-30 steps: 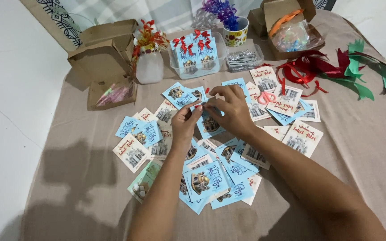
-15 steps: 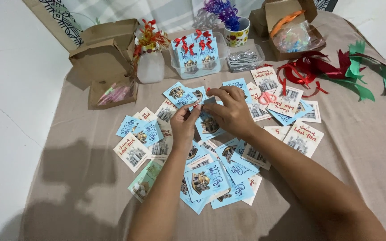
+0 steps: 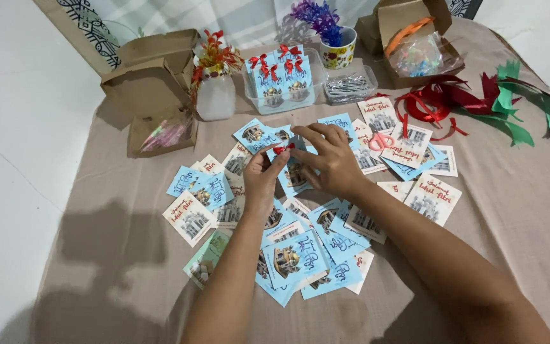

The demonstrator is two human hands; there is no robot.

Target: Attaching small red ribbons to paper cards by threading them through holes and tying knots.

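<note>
Hands: left hand and right hand meet over the middle of the table, fingertips pinching a small red bow onto a blue card.
Card: held just above the scattered cards; its long axis runs roughly away from the person, the top end under the bow. Its lower half shows between the hands; the right palm covers its right edge.
Hidden: the bow is mostly behind the fingers, so its shape is hard to make out. The forearms cover several loose cards.
Cut off: the brown box at the top right is cropped by the picture's edge.
Clear tray: finished blue cards stand upright, red bows on top.
</note>
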